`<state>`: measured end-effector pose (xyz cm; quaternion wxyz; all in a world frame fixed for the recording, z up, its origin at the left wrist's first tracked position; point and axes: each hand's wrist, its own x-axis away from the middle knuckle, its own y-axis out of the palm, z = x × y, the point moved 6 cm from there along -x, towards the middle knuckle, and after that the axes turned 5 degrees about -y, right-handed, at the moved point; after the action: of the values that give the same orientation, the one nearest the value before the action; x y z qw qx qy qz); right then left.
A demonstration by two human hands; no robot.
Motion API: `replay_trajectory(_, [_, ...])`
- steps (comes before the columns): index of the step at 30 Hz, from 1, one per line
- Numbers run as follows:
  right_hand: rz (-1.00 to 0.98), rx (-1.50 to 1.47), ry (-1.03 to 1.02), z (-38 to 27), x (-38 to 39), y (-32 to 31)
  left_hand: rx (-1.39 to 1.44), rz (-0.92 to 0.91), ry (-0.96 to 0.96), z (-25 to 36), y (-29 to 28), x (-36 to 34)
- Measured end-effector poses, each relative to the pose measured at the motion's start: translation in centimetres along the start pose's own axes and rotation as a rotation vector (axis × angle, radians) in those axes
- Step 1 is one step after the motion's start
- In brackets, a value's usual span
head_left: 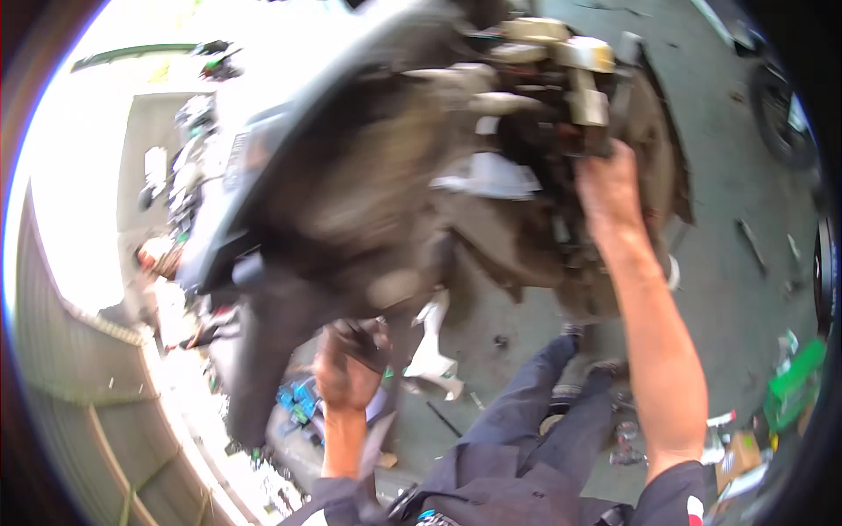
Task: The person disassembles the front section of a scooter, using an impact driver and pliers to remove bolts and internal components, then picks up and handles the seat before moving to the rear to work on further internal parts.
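A large dark curved body panel (342, 175), smeared by motion, fills the upper middle left. At its lower edge my left hand (346, 373) is closed, with dark material between thumb and fingers; blur hides the exact grip. To the right stands the stripped front of a scooter (561, 202), with brown inner panels and pale yellowish parts (588, 57) on top. My right hand (610, 180) reaches up to it, fingers curled around a part just below those pale pieces. The hand itself hides what that part is.
A white plastic piece (430, 351) lies on the grey floor below. At right are a green container (794, 386), a cardboard box (739, 456) and a wheel (779, 114). Blue items (300, 399) lie at lower left. Another person (162, 256) is at far left.
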<state>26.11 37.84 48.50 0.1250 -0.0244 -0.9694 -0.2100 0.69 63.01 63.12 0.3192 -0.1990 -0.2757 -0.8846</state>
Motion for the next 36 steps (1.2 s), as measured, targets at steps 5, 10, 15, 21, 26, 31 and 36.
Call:
replay_trajectory(5, [0.023, -0.031, -0.132, 0.4, -0.4, 0.5, -0.46, -0.359, 0.233, 12.8, 9.0, 7.8])
replay_trajectory(10, [0.067, -0.151, 0.009, 1.0, -0.3, 1.2, -1.619, -0.3, 0.57, 12.2, 16.8, 10.4])
replay_trajectory(15, [0.068, -0.113, 0.011, 1.3, -1.0, 1.4, -1.604, -0.337, 0.617, 13.9, 16.0, 9.0])
replay_trajectory(21, [0.189, 0.062, -0.059, 2.9, -1.2, 0.7, -1.568, -0.415, 0.632, 15.6, 13.0, 5.7])
replay_trajectory(26, [0.182, 0.021, 0.021, 3.7, -0.8, -0.4, -1.52, -0.441, 0.663, 17.0, 10.6, 2.8])
replay_trajectory(31, [0.03, 0.048, -0.055, 3.5, -1.7, -1.2, -1.516, -0.456, 0.669, 17.2, 9.3, 1.1])
replay_trajectory(36, [0.082, 0.324, -0.143, 2.9, -0.3, 0.3, -1.537, -0.417, 0.713, 16.9, 9.9, 2.4])
